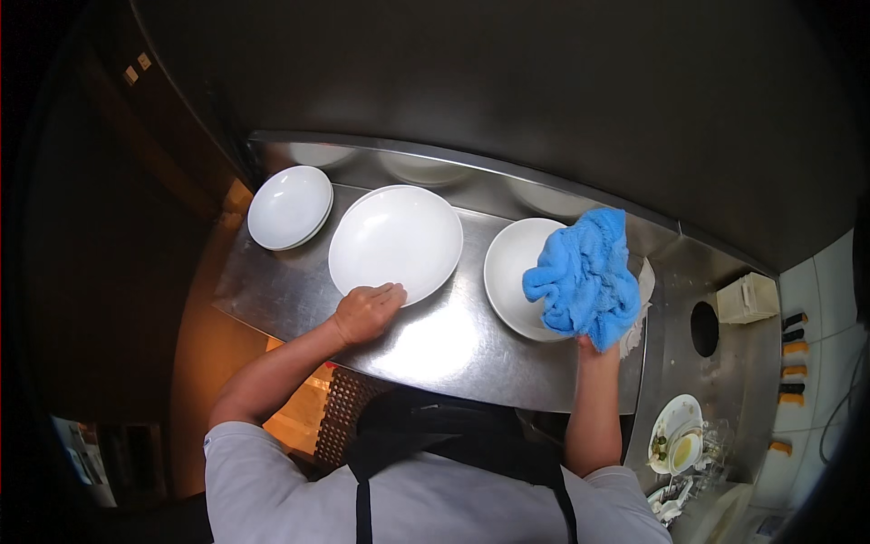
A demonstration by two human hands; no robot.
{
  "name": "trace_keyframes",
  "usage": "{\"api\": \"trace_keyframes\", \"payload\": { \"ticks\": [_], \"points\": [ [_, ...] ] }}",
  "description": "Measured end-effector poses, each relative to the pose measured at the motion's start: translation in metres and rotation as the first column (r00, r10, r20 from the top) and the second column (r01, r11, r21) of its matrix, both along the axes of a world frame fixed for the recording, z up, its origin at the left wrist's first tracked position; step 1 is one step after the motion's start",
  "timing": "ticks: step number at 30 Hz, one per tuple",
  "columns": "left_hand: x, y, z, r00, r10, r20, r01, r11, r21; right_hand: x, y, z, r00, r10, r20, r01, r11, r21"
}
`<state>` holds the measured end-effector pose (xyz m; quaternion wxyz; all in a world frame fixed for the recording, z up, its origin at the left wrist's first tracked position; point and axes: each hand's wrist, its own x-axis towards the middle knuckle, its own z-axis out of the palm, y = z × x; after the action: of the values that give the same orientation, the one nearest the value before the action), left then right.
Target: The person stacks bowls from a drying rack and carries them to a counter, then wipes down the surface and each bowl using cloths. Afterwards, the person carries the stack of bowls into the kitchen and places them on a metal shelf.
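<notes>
My left hand (369, 316) is at the near rim of a large white plate (397, 238), fingers together over the edge and thumb hidden. Another white rim shows beneath this plate. A bunched blue cloth (588, 279) covers most of my right hand (590, 343), which holds it up over the right side of a white bowl or deep plate (513, 279). The cloth hides part of that dish. Two smaller white plates (291, 207) are stacked at the left end of the steel counter (442, 353).
Right of the cloth lies a crumpled white cloth or paper (642, 292). Farther right, the steel surface has a round dark hole (705, 329) and a whitish container (747, 299). Dishes with food scraps (673, 435) and glasses (717, 442) stand at lower right. Knives (794, 333) hang on the tiled wall.
</notes>
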<state>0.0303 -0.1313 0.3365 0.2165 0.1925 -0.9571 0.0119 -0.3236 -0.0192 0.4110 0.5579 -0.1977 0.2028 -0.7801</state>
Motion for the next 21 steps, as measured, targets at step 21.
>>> {"api": "trace_keyframes", "payload": {
  "ticks": [21],
  "points": [
    [-0.061, 0.026, -0.014, 0.981, 0.028, -0.192, 0.013, 0.978, 0.209, -0.073, 0.057, -0.025, 0.831, 0.006, -0.556, 0.283, 0.856, 0.432]
  ]
}}
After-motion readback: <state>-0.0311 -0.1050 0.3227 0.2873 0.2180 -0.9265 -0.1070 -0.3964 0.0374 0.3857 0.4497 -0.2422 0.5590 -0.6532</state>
